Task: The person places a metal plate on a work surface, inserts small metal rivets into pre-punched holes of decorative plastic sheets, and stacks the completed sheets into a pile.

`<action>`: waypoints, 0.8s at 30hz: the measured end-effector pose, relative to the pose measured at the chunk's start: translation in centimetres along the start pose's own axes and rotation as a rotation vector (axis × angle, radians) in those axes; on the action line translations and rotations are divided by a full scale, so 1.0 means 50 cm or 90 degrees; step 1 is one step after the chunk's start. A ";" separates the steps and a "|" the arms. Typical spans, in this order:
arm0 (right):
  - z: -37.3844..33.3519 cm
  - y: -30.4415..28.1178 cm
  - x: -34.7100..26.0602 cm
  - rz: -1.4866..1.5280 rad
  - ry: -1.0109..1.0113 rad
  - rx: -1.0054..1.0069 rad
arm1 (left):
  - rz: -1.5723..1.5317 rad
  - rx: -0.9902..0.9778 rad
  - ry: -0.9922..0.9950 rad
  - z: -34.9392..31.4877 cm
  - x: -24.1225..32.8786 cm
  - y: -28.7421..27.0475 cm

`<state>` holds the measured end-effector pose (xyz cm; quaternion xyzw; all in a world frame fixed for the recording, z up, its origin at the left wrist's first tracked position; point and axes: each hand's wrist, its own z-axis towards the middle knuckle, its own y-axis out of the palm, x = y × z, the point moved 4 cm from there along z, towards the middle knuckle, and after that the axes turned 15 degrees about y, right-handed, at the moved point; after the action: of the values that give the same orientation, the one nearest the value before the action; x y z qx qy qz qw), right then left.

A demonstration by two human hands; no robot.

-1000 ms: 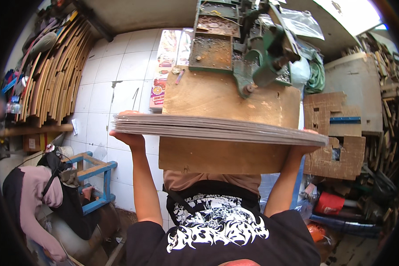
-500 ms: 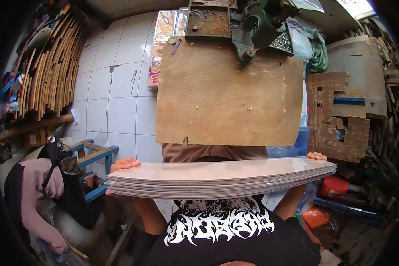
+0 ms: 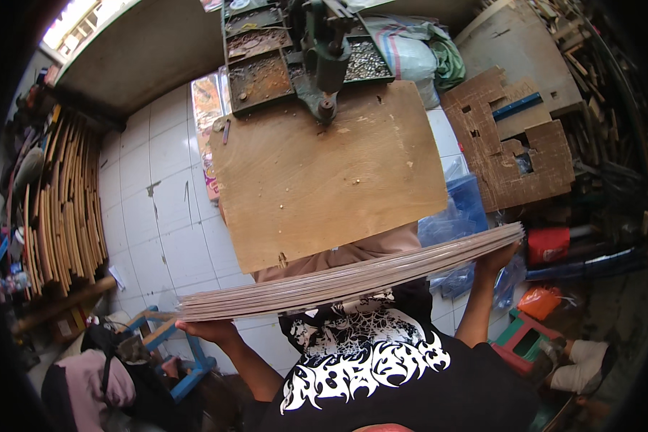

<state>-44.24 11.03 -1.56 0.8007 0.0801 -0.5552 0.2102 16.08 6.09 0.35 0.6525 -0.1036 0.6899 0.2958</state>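
Note:
A long stack of thin pale boards [image 3: 353, 275], partly in clear plastic, spans the space in front of my chest, edge-on and tilted with its right end higher. My left hand [image 3: 209, 330] grips its left end from beneath; the upper fingers are hidden by the boards. At the other end my right hand [image 3: 498, 259] supports the stack from below, its fingers mostly hidden. Beyond the stack lies a plywood work board [image 3: 324, 187] with small studs in it and a short dark stick [image 3: 227, 132] on it. A green press-like machine [image 3: 330, 72] stands at its far edge.
Divided metal trays [image 3: 265, 106] with small metal pieces flank the machine. A notched brown board [image 3: 497, 169] and blue plastic sheets [image 3: 453, 216] are right. Wooden slats [image 3: 65, 209], a blue wooden frame [image 3: 155, 335] and another person's mauve sleeve [image 3: 97, 381] are left. A red-and-green stool [image 3: 525, 345] stands lower right.
The stack has tipped from showing its top face to edge-on, its right end now higher. My hands' fingers have gone behind or beneath it. The view has turned and shifted.

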 end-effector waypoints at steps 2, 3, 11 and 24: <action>-0.005 -0.012 -0.013 -0.039 0.058 -0.036 | 0.029 0.026 -0.062 0.006 -0.017 -0.001; -0.018 -0.005 -0.033 -0.072 -0.014 -0.016 | 0.027 -0.080 -0.066 0.011 -0.030 -0.007; -0.038 -0.090 -0.027 -0.035 0.017 0.071 | 0.105 -0.379 0.024 0.007 -0.026 0.051; 0.063 -0.427 0.086 -0.076 0.213 0.321 | 0.256 -0.765 0.110 -0.247 0.107 0.457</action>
<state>-53.06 28.45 -11.73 0.9017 0.0205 -0.4297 -0.0441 -6.54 -4.27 9.47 0.2826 -0.5682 0.6039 0.4822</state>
